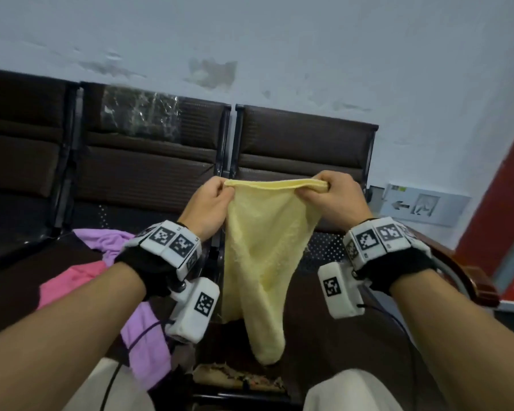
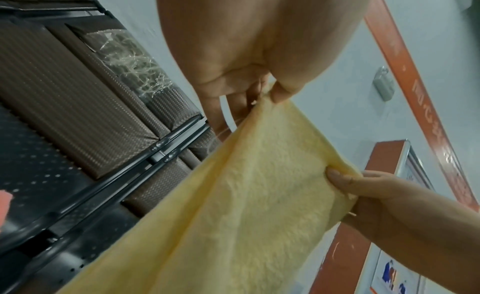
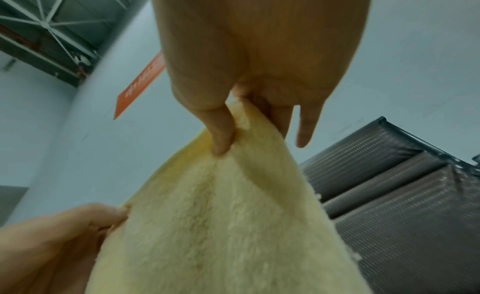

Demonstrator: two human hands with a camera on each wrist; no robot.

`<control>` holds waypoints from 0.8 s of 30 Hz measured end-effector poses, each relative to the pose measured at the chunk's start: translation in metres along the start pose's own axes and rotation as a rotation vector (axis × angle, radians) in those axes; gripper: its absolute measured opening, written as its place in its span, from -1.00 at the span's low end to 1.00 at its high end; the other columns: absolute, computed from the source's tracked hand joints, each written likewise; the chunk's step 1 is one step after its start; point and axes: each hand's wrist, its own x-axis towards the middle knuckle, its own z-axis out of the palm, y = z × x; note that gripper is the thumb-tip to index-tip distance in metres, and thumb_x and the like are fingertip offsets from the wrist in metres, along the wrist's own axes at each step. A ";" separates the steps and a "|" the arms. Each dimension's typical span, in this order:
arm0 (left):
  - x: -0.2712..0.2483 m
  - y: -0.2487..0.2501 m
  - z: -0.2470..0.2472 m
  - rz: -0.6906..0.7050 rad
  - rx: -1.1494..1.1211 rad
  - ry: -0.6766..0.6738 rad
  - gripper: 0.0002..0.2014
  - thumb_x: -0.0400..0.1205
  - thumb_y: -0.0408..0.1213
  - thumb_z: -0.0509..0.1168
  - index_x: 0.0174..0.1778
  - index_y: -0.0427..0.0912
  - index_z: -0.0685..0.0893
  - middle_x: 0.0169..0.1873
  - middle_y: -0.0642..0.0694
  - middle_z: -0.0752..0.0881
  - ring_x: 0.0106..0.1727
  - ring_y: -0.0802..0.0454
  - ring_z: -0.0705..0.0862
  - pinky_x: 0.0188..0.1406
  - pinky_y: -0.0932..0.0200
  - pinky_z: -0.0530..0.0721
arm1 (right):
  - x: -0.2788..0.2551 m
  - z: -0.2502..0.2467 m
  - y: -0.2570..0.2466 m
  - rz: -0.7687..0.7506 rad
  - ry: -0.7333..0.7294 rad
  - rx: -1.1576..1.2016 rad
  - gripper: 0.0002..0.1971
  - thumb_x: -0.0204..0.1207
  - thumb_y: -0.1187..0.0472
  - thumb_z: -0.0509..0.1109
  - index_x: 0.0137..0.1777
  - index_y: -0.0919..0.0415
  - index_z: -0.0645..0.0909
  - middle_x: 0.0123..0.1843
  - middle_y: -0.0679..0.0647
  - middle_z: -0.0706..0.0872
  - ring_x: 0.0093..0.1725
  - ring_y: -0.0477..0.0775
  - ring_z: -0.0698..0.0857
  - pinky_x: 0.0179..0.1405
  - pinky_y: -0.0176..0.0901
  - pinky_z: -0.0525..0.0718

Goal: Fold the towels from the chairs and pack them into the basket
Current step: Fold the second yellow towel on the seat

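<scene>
A pale yellow towel (image 1: 258, 259) hangs in the air in front of the brown chairs (image 1: 149, 161), stretched along its top edge between both hands. My left hand (image 1: 212, 200) pinches the towel's upper left corner; the left wrist view shows thumb and fingers (image 2: 279, 93) closed on the cloth (image 2: 246, 195). My right hand (image 1: 333, 194) pinches the upper right corner, with the thumb (image 3: 221, 132) pressed on the towel (image 3: 221, 237). The towel's lower part droops in a narrow fold down to the seat front. A purple towel (image 1: 143, 339) and a pink towel (image 1: 69, 283) lie crumpled on the left seat.
A row of brown padded chairs stands against a pale wall (image 1: 279, 40). A curved wooden armrest (image 1: 469, 274) ends the row at the right, beside a red panel (image 1: 502, 209). A torn seat edge (image 1: 238, 378) shows near my knees. No basket is in view.
</scene>
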 end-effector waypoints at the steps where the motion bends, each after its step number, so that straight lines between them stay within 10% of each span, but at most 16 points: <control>1: 0.004 0.007 -0.001 0.001 -0.022 0.018 -0.84 0.67 -0.23 0.13 -0.12 -0.10 0.61 -0.33 0.03 0.62 -0.29 0.08 0.57 -0.20 0.04 0.54 | 0.002 -0.005 -0.005 -0.001 0.056 0.041 -0.81 0.41 -0.03 0.51 -0.32 -0.05 0.59 -0.35 -0.22 0.65 -0.30 -0.28 0.58 -0.45 -0.55 0.41; 4: 0.013 0.015 0.000 -0.010 0.004 0.043 -0.84 0.67 -0.19 0.11 -0.11 -0.05 0.60 -0.27 0.11 0.62 -0.24 0.16 0.57 -0.21 0.08 0.48 | 0.005 -0.006 -0.007 0.049 0.136 0.162 -0.82 0.43 -0.01 0.51 -0.28 0.04 0.63 -0.33 -0.12 0.68 -0.27 -0.11 0.64 -0.30 -0.23 0.54; 13: 0.060 0.000 0.035 -0.135 0.127 0.011 -0.74 0.72 -0.26 0.07 0.14 -0.31 0.61 0.11 -0.25 0.68 0.17 -0.20 0.62 0.15 -0.01 0.53 | 0.026 0.021 0.024 0.166 0.149 0.154 -0.86 0.55 0.14 0.41 -0.20 0.16 0.64 -0.22 0.08 0.69 -0.11 0.09 0.63 -0.12 -0.11 0.50; 18: 0.079 0.024 0.039 0.027 -0.045 0.086 -0.81 0.73 -0.30 0.08 0.07 -0.20 0.60 0.01 -0.15 0.69 0.14 -0.15 0.64 0.15 0.01 0.57 | 0.030 0.008 0.020 0.027 0.224 0.292 -0.91 0.60 0.11 0.35 -0.09 0.10 0.58 -0.23 -0.17 0.63 -0.22 -0.25 0.57 -0.33 -0.52 0.47; 24: 0.006 -0.010 0.046 -0.014 -0.179 0.010 -0.82 0.70 -0.26 0.13 -0.10 0.08 0.61 -0.06 -0.02 0.73 0.04 0.02 0.68 0.11 0.00 0.62 | -0.047 0.023 0.039 0.089 0.124 0.375 -0.94 0.62 0.18 0.34 -0.05 0.14 0.53 -0.22 -0.13 0.59 -0.22 -0.24 0.54 -0.29 -0.53 0.46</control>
